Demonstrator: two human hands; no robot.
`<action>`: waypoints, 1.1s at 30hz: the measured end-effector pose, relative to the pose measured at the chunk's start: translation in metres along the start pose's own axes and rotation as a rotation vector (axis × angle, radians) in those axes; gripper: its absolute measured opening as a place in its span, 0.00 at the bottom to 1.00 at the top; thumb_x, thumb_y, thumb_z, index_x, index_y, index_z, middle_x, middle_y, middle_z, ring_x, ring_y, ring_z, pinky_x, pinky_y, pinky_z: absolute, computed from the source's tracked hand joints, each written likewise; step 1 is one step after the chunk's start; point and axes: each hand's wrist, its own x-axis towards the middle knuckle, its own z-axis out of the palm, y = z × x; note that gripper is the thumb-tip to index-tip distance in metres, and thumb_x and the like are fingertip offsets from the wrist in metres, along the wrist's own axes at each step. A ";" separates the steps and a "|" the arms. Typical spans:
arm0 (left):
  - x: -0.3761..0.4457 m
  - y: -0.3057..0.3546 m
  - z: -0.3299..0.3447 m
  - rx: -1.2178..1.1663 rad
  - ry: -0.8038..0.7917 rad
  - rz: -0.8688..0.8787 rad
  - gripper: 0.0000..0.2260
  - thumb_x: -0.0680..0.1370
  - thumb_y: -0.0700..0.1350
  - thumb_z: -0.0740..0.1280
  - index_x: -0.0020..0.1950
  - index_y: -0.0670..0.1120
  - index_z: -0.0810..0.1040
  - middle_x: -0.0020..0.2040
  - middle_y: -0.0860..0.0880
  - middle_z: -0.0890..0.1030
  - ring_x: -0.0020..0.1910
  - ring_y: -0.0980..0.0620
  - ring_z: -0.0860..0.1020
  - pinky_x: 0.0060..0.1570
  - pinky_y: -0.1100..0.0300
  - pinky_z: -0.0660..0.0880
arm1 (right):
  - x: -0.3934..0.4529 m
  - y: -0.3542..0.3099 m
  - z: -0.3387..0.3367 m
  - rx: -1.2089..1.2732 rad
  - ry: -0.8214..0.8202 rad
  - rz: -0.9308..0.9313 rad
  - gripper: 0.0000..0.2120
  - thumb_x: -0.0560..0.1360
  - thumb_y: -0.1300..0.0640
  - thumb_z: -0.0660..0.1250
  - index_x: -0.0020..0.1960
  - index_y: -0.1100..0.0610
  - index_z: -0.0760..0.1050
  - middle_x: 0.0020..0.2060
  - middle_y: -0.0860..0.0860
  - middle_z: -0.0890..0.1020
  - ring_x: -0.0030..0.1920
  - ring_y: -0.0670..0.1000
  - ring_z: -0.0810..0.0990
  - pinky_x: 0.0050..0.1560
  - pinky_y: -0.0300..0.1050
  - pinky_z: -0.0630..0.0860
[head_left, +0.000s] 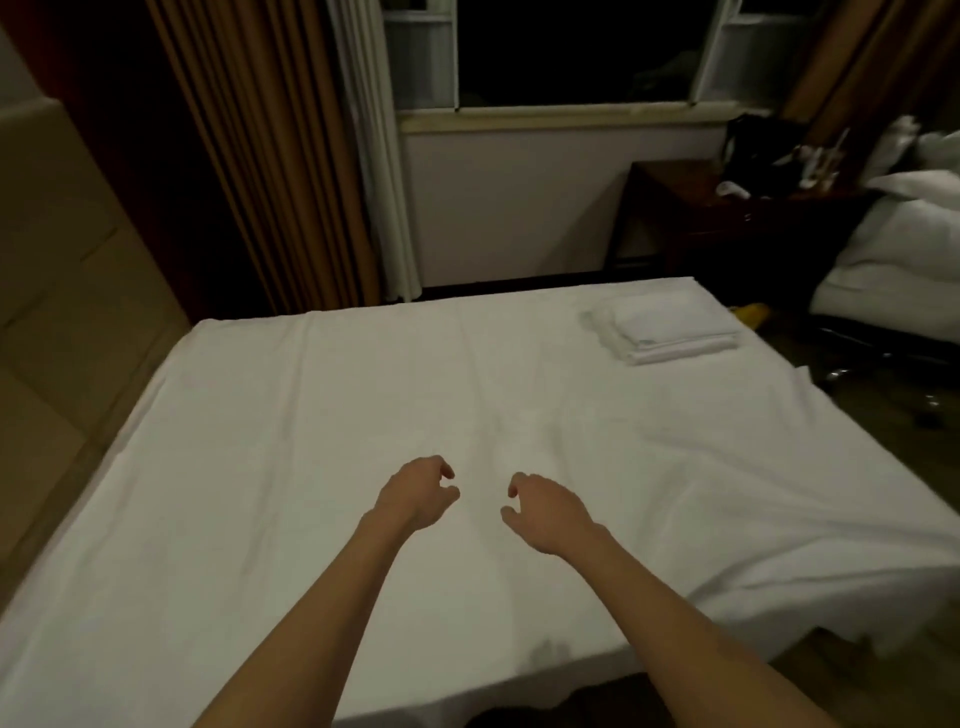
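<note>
Lettering first: the only mark you can spot is a small bluish tab on the near corner of the folded towels (670, 332), and it is too small to read. The white sheet (311, 415) is spread over the whole mattress in front of you and lies directly beneath both of your hands. Your left hand (415, 496) and right hand (550, 512) are side by side above its middle, a little apart, with the palms down. On each, the fingers are loosely curled with the thumb drawn toward them, and neither has hold of anything. You cannot tell whether the fingertips touch the cloth.

The sheet looks like thin, matte cloth. It is smooth on your left, and a faint straight crease runs down the centre between your hands. Soft wrinkles fan out on your right, where the edge hangs loose off the bed. The towels make a thick, soft-edged rectangular stack on the far right corner of the sheet, well apart from your hands.

Beyond the bed hangs a brown pleated curtain (270, 156) beside a dark window (571, 52). A dark wooden nightstand (691, 218) stands to the right, and a padded beige panel (62, 260) lines your left
</note>
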 end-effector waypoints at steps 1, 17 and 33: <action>0.005 0.018 0.019 -0.007 -0.019 0.001 0.16 0.79 0.47 0.63 0.67 0.46 0.72 0.65 0.47 0.75 0.62 0.49 0.73 0.59 0.58 0.70 | -0.002 0.025 -0.008 -0.003 0.006 0.015 0.19 0.80 0.48 0.57 0.66 0.57 0.68 0.60 0.54 0.76 0.58 0.55 0.75 0.56 0.46 0.71; 0.153 0.174 0.321 0.095 -0.522 0.001 0.26 0.80 0.49 0.61 0.77 0.47 0.57 0.73 0.44 0.63 0.70 0.45 0.65 0.68 0.52 0.66 | 0.062 0.370 0.063 0.047 -0.298 0.410 0.19 0.80 0.52 0.56 0.68 0.58 0.65 0.61 0.55 0.74 0.60 0.55 0.74 0.60 0.49 0.72; 0.213 0.199 0.525 0.296 -0.641 -0.308 0.37 0.74 0.72 0.45 0.79 0.56 0.44 0.78 0.50 0.37 0.76 0.41 0.36 0.70 0.31 0.47 | 0.106 0.580 0.161 0.171 -0.438 0.171 0.20 0.81 0.50 0.54 0.73 0.51 0.64 0.74 0.49 0.63 0.72 0.56 0.62 0.71 0.54 0.60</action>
